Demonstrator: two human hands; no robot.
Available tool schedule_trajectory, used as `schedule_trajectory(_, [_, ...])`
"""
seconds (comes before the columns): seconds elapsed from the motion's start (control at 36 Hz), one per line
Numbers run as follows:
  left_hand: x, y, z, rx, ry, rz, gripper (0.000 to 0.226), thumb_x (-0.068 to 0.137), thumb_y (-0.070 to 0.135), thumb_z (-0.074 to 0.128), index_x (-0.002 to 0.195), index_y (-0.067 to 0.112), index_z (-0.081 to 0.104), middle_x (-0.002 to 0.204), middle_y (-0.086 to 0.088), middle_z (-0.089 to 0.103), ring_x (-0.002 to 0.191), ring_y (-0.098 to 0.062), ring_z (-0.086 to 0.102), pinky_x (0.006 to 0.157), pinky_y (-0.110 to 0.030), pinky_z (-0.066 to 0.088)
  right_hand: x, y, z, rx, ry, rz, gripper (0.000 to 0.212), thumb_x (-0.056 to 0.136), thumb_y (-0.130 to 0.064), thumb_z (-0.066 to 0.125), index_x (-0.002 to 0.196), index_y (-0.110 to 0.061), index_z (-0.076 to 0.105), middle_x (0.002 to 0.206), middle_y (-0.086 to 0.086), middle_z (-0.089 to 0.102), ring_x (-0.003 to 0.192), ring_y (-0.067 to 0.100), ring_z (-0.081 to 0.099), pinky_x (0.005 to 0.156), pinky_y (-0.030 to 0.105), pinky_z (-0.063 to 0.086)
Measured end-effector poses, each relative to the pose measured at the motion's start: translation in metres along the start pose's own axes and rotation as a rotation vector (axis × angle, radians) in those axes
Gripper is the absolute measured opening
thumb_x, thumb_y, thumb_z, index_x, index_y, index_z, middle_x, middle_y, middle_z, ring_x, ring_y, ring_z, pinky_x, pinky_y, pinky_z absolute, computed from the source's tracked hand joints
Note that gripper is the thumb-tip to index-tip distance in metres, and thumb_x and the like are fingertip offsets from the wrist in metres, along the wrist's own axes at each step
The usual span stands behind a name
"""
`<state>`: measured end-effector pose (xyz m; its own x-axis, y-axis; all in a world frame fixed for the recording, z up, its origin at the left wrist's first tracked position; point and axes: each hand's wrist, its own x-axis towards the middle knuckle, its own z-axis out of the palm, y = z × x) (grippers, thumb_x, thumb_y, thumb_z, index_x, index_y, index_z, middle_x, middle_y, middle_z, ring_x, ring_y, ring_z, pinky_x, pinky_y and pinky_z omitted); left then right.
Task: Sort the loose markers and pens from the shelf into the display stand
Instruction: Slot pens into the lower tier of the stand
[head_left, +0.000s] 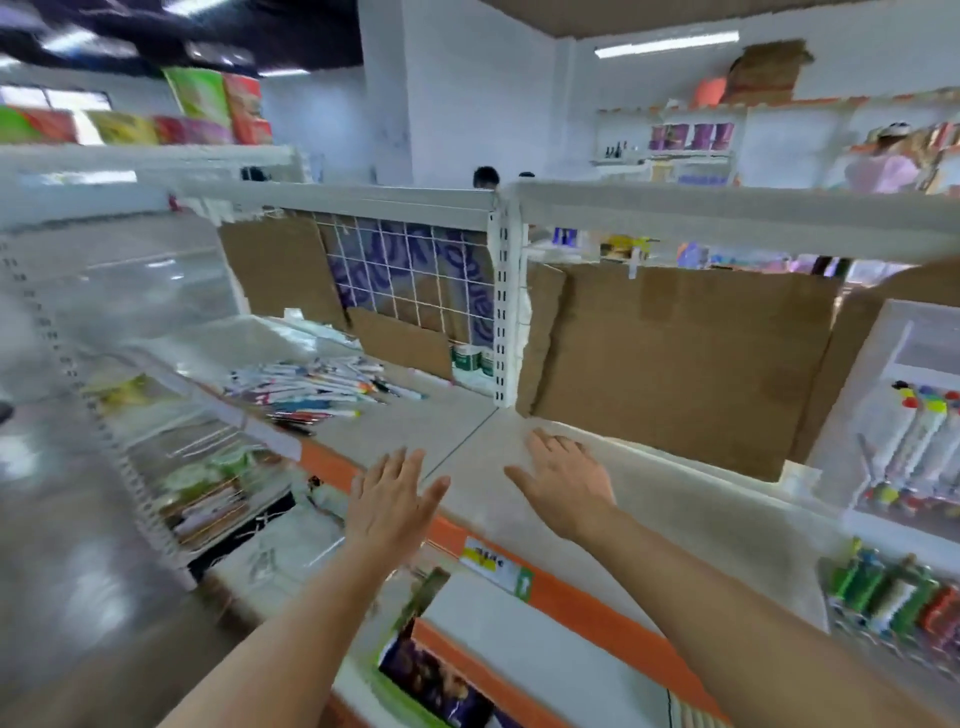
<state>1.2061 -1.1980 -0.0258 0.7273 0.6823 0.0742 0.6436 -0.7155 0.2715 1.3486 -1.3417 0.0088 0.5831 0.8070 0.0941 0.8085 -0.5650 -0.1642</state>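
Note:
A heap of loose markers and pens (317, 389) lies on the white shelf (467, 441), left of centre, near the back. At the far right stands a clear display stand (914, 415) with several markers upright in it, coloured caps up. My left hand (392, 499) hovers flat over the shelf's front edge, fingers straight, holding nothing. My right hand (563, 480) is spread flat over the bare shelf to the right of it, also holding nothing. Both hands are well short of the heap. The whole view is blurred.
Cardboard sheets (675, 364) line the back of the shelf, with a wire grid (410, 280) behind the heap. An orange price strip (571, 597) runs along the front edge. A lower rack at left holds packaged goods (208, 493). Green and red items (893, 597) sit under the stand.

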Motion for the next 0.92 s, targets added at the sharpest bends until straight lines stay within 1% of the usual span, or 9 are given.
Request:
schedule_trajectory(0.03, [0.002, -0.014, -0.003, 0.004, -0.002, -0.012, 0.07, 0.093, 0.065, 0.013, 0.151, 0.026, 0.015, 0.159, 0.0, 0.012, 0.146, -0.021, 0.009, 0.117, -0.042, 0.007, 0.008, -0.012, 0.002, 0.004, -0.007, -0.016, 0.06, 0.1, -0.05, 0.026, 0.149, -0.017, 0.02, 0.157, 0.003, 0.02, 0.142, 0.021, 0.021, 0.114, 0.036, 0.017])
schedule_trajectory(0.08, [0.005, -0.042, -0.011, 0.024, 0.001, -0.031, 0.066, 0.095, 0.06, 0.015, 0.151, 0.026, 0.013, 0.159, 0.0, 0.011, 0.147, -0.021, 0.007, 0.117, -0.043, 0.008, 0.025, -0.037, 0.007, 0.012, -0.014, -0.042, 0.06, 0.1, -0.05, 0.025, 0.149, -0.017, 0.02, 0.157, 0.003, 0.021, 0.142, 0.021, 0.022, 0.114, 0.036, 0.017])
schedule_trajectory(0.19, [0.012, -0.099, -0.024, 0.06, 0.002, -0.035, 0.069, 0.093, 0.061, 0.009, 0.151, 0.024, 0.012, 0.159, 0.002, 0.01, 0.147, -0.018, 0.007, 0.117, -0.041, 0.009, 0.06, -0.088, 0.021, -0.006, -0.03, -0.085, 0.062, 0.099, -0.052, 0.022, 0.15, -0.018, 0.019, 0.156, 0.003, 0.024, 0.141, 0.02, 0.026, 0.114, 0.035, 0.02])
schedule_trajectory(0.31, [0.022, -0.15, -0.037, 0.08, -0.042, -0.061, 0.07, 0.094, 0.061, 0.009, 0.152, 0.024, 0.006, 0.16, 0.001, 0.003, 0.147, -0.019, 0.001, 0.118, -0.041, 0.003, 0.089, -0.136, 0.031, -0.014, -0.047, -0.086, 0.062, 0.099, -0.052, 0.021, 0.151, -0.019, 0.017, 0.157, 0.002, 0.023, 0.141, 0.02, 0.026, 0.114, 0.036, 0.019])
schedule_trajectory(0.47, [0.036, -0.209, -0.043, 0.105, -0.07, -0.065, 0.071, 0.093, 0.062, 0.009, 0.153, 0.024, 0.006, 0.16, 0.002, 0.002, 0.147, -0.017, -0.002, 0.118, -0.041, 0.0, 0.124, -0.19, 0.049, -0.017, -0.087, -0.08, 0.06, 0.1, -0.051, 0.023, 0.15, -0.016, 0.021, 0.155, 0.003, 0.026, 0.139, 0.022, 0.029, 0.112, 0.037, 0.021])
schedule_trajectory(0.58, [0.048, -0.236, -0.039, 0.073, -0.08, -0.082, 0.069, 0.094, 0.061, 0.011, 0.152, 0.025, 0.007, 0.16, 0.001, 0.003, 0.147, -0.019, 0.001, 0.118, -0.044, 0.002, 0.144, -0.212, 0.062, -0.028, -0.106, -0.088, 0.058, 0.1, -0.049, 0.025, 0.149, -0.017, 0.024, 0.153, 0.003, 0.031, 0.138, 0.022, 0.032, 0.112, 0.037, 0.024])
schedule_trajectory(0.67, [0.059, -0.25, -0.036, 0.061, -0.085, -0.092, 0.067, 0.094, 0.06, 0.012, 0.152, 0.026, 0.007, 0.16, 0.001, 0.004, 0.147, -0.02, 0.002, 0.119, -0.045, 0.004, 0.165, -0.224, 0.072, -0.048, -0.115, -0.107, 0.053, 0.101, -0.046, 0.027, 0.146, -0.018, 0.028, 0.149, 0.003, 0.037, 0.135, 0.022, 0.036, 0.108, 0.036, 0.028])
schedule_trajectory(0.81, [0.085, -0.269, -0.034, 0.035, -0.094, -0.119, 0.066, 0.095, 0.06, 0.015, 0.152, 0.027, 0.01, 0.16, 0.001, 0.006, 0.147, -0.02, 0.003, 0.118, -0.045, 0.003, 0.21, -0.238, 0.087, -0.089, -0.106, -0.137, 0.038, 0.101, -0.034, 0.036, 0.136, -0.02, 0.041, 0.14, 0.003, 0.048, 0.129, 0.022, 0.041, 0.103, 0.036, 0.033])
schedule_trajectory(0.92, [0.114, -0.283, -0.033, 0.05, -0.088, -0.145, 0.064, 0.096, 0.059, 0.016, 0.152, 0.026, 0.01, 0.16, 0.0, 0.005, 0.147, -0.019, 0.003, 0.117, -0.043, 0.0, 0.247, -0.247, 0.097, -0.099, -0.088, -0.193, 0.029, 0.1, -0.024, 0.041, 0.128, -0.022, 0.049, 0.133, 0.001, 0.052, 0.125, 0.021, 0.044, 0.097, 0.034, 0.037])
